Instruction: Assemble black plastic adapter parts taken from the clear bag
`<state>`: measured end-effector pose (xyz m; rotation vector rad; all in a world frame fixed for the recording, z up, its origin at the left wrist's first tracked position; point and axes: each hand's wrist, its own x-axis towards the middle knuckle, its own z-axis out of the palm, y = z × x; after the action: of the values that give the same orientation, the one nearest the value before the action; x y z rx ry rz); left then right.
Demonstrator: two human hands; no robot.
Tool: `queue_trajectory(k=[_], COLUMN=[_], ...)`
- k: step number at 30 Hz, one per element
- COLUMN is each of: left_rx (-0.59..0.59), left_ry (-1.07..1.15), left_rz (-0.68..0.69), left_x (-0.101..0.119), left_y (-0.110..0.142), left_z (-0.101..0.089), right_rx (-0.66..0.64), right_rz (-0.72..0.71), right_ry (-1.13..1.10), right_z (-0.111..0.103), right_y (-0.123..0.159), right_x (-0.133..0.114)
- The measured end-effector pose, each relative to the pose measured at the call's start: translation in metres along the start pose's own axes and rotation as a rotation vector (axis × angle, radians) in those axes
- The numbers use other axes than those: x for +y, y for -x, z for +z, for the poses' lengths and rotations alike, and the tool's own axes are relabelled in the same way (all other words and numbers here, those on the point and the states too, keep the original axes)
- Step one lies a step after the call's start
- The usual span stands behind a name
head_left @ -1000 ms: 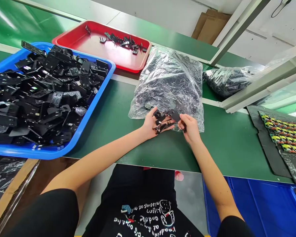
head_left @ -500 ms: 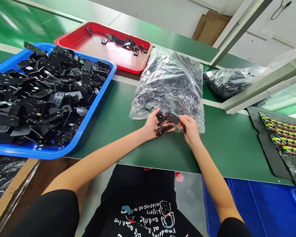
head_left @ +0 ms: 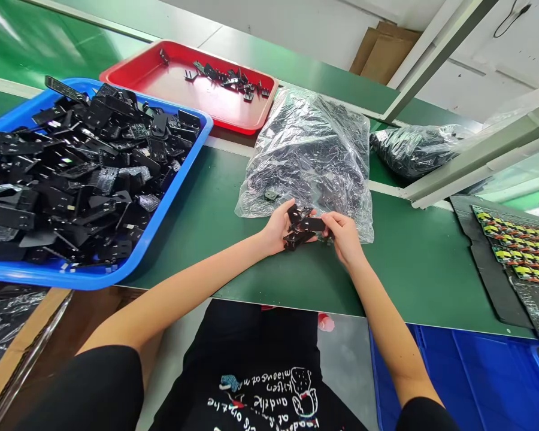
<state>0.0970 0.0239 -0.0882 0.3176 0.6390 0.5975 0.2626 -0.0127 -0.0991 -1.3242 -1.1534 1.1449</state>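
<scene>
Several small black plastic parts (head_left: 297,239) lie bunched in my left hand (head_left: 277,229), its fingers curled beneath them. My right hand (head_left: 345,234) pinches the end of a flat black plastic part (head_left: 312,224) and holds it against the bunch. Both hands are above the green table, at the near edge of a clear plastic bag (head_left: 314,149) full of dark parts. To the left, a blue tray (head_left: 161,206) is heaped with similar black parts (head_left: 90,155), some with shiny film. The fingertips of my left hand are partly hidden.
Behind the blue tray, a red tray (head_left: 139,75) holds a few small black brackets (head_left: 229,78). Another filled bag (head_left: 415,146) lies beyond a metal frame post (head_left: 449,134). Circuit boards with yellow components (head_left: 516,239) rest on a black mat (head_left: 489,281) at right.
My right hand has turned the flat part from a slant to nearly level and brought it slightly left and down onto the bunch. The trays and bags stay put.
</scene>
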Motion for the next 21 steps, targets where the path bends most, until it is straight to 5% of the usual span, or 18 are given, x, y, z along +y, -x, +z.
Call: queue_trajectory(k=[14,21], left_rx=[-0.009,-0.03], left_ry=[-0.005,0.029], left_rz=[0.017,0.032], left_x=[-0.001,-0.001], left_y=[0.0,0.003], left_z=[-0.001,0.001], right_rx=[0.052,0.131], right_rz=[0.06,0.147], right_ry=[-0.199,-0.542], right_z=[0.003,-0.015], right_y=[0.0,-0.011], right_x=[-0.004,-0.006])
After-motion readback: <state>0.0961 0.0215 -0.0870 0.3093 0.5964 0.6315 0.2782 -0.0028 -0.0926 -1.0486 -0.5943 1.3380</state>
